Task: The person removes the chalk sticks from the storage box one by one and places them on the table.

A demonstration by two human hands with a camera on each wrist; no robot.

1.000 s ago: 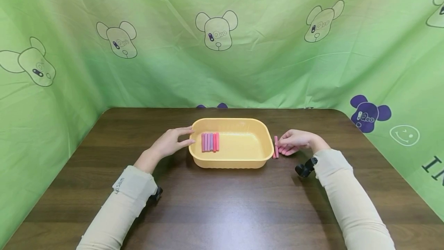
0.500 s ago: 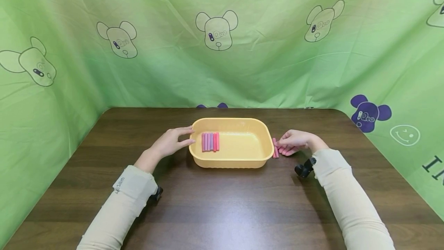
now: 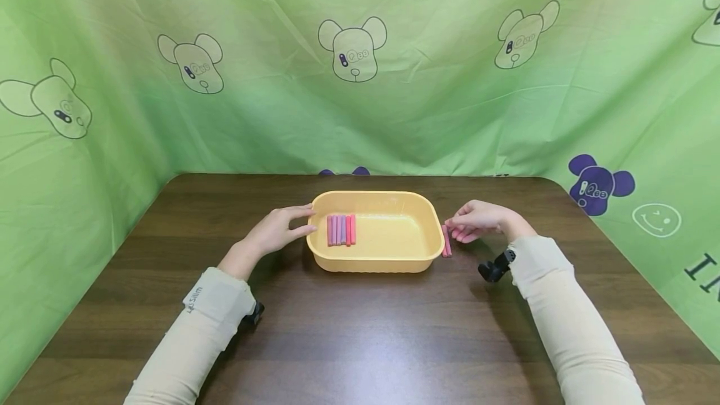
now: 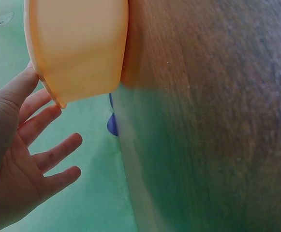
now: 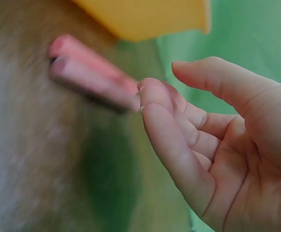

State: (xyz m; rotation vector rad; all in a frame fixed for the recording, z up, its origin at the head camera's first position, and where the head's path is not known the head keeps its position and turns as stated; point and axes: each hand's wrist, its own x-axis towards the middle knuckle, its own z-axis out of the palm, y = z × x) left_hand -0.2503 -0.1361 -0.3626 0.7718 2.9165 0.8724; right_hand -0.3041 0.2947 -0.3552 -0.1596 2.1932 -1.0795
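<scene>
A yellow plastic basin [image 3: 394,265] stands on the table, holding a row of several pink, purple and red chalk sticks [image 3: 340,230] at its left end. My left hand [image 3: 277,230] touches the basin's left rim with thumb and fingertips, its fingers spread and fairly straight in the left wrist view. Outside the right wall, two pink chalk sticks [image 5: 94,72] lie side by side on the table. At their far end is my right hand [image 3: 477,220], loosely bent; in the right wrist view its fingertips [image 5: 152,92] meet the stick ends while the thumb stays lifted away.
The dark brown wooden table [image 3: 360,336] extends around the basin. A green curtain [image 3: 360,124] with bear-head prints hangs behind and at both sides. Each cuffed sleeve carries a small black wrist camera [image 3: 496,267].
My right hand has shifted from beside the two chalk sticks to their far end. One stick has slid nearer and now lies level with the other. The left hand holds its place.
</scene>
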